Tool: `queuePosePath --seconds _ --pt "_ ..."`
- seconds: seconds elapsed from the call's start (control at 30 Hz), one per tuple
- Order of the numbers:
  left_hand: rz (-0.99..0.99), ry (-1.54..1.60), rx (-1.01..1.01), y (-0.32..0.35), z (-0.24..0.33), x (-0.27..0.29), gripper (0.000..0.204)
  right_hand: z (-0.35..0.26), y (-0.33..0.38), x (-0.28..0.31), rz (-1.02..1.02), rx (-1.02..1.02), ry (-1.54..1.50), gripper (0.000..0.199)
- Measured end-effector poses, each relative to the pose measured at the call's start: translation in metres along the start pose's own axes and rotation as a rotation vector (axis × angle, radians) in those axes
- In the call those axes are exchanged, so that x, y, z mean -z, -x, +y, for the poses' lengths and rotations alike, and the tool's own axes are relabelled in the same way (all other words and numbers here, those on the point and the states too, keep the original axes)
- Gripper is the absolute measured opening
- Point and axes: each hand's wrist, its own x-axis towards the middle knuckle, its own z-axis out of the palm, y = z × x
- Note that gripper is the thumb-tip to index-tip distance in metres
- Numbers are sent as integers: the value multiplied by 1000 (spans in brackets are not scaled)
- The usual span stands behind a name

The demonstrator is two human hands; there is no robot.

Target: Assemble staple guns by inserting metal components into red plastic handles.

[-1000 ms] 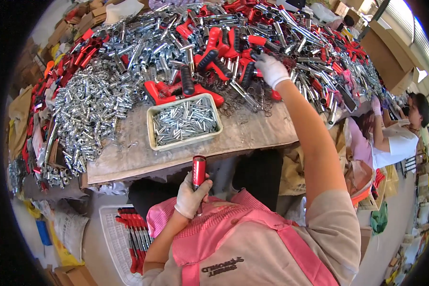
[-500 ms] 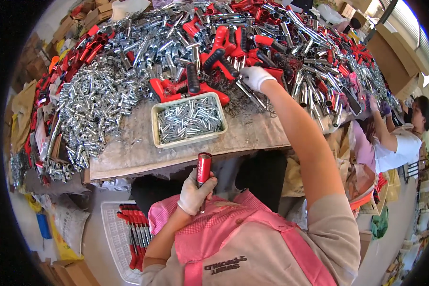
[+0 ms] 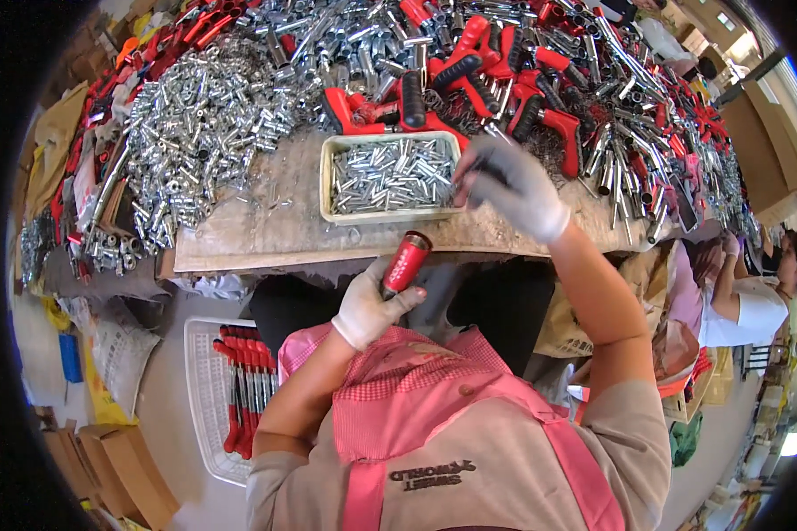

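The left hand (image 3: 363,310) hugs a red tube (image 3: 406,262) leaning up toward the half-curled right hand (image 3: 505,181), too blurry to tell what's inside.

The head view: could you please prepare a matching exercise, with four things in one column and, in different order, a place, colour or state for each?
Column one:
1. Red cylinder
2. Rectangular tray
3. White basket
4. Apron

Column two:
A. Pink
B. Holds red-ended tools
C. In the left hand
D. Holds small silver pins

Pairs: 1-C, 2-D, 3-B, 4-A
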Motion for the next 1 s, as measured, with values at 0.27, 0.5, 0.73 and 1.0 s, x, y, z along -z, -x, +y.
queuePosePath --seconds 0.27,0.5,0.73,1.0 --pt "80 -448 -279 -1 3 13 71 9 22 -44 -210 227 673 12" --pt "177 -301 -206 13 -12 18 44 14 -42 -38 -318 70 727 18" --pt "202 -117 -162 22 -12 29 34 61 -172 31 -462 540 1656 28" --pt "200 484 8 12 8 36 36 27 -100 54 476 116 615 47"
